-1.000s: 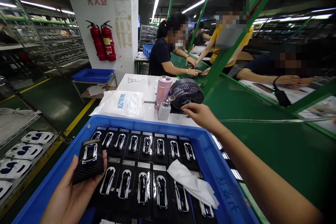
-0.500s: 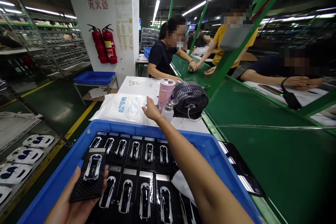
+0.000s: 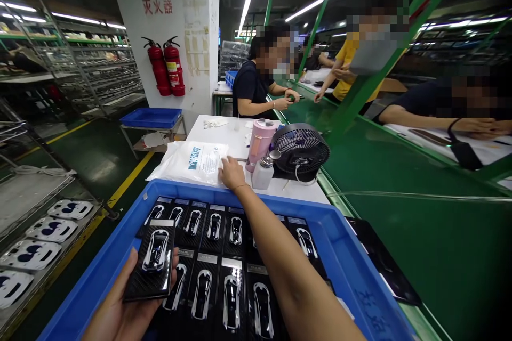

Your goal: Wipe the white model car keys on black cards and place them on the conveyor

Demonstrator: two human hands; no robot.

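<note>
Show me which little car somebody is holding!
The little car in the left hand, on its black base at the front left. It's raised; the other cars sit in rows inside the blue tray.

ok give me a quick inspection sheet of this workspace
Surface: white table behind a blue tray
Job's things: rows of black cases bearing white cars, in the tray; one held case above them
Clutter: white printed bag, pink tumbler, pump bottle and fan on the table
Hands: left hand grips the held case; right hand is by the bag's right edge, contact unclear
Cables: white cable at the fan
Surroundings: green belt, co-workers, red extinguishers at a pillar
</note>
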